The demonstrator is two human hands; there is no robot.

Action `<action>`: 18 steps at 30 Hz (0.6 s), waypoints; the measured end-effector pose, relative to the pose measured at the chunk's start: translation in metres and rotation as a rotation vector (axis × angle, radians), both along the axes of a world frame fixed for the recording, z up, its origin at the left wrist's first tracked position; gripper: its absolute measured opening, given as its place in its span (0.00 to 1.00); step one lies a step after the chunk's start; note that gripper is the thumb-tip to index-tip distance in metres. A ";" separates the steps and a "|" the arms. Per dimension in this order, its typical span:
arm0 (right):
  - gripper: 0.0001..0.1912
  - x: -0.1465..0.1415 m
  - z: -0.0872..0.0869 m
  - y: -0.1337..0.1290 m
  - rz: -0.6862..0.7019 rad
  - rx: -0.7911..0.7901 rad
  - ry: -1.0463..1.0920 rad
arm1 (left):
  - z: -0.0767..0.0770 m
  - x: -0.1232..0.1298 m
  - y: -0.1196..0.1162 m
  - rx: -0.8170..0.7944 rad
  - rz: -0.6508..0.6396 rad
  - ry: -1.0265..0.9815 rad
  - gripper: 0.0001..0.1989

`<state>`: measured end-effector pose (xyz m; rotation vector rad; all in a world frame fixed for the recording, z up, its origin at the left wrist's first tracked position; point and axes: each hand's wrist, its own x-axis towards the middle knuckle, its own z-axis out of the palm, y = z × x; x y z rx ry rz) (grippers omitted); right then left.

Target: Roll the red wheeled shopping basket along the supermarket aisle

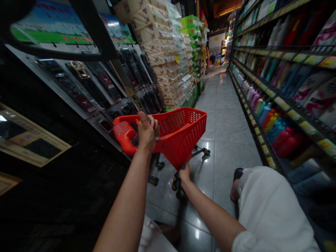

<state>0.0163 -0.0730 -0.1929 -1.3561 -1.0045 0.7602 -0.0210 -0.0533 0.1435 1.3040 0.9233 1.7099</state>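
Note:
My left hand [147, 132] is closed around a flat grey pole [130, 92], its thumb pointing up. The pole slants up to a dark loop-shaped frame [105, 52] at the upper left, blurred and close to the camera. At its lower end the pole meets the side of a small red plastic shopping cart [173, 150] with a perforated basket and a red handle. Below the basket, my right hand [185, 173] is closed on the cart's dark lower frame, near a wheel [180, 193]; its fingers are partly hidden.
Packaged goods hang on a rack [105, 87] at left, beside stacked tan packs [162, 59] and green boxes [193, 35]. Shelves of bottles [278, 119] line the right. Grey floor tiles [228, 122] run along the aisle. My white-clothed knee [273, 206] is at lower right.

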 end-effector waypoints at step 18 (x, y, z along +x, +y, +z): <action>0.45 -0.004 0.107 -0.050 0.142 0.390 -0.435 | -0.002 -0.005 -0.001 0.029 0.034 0.039 0.35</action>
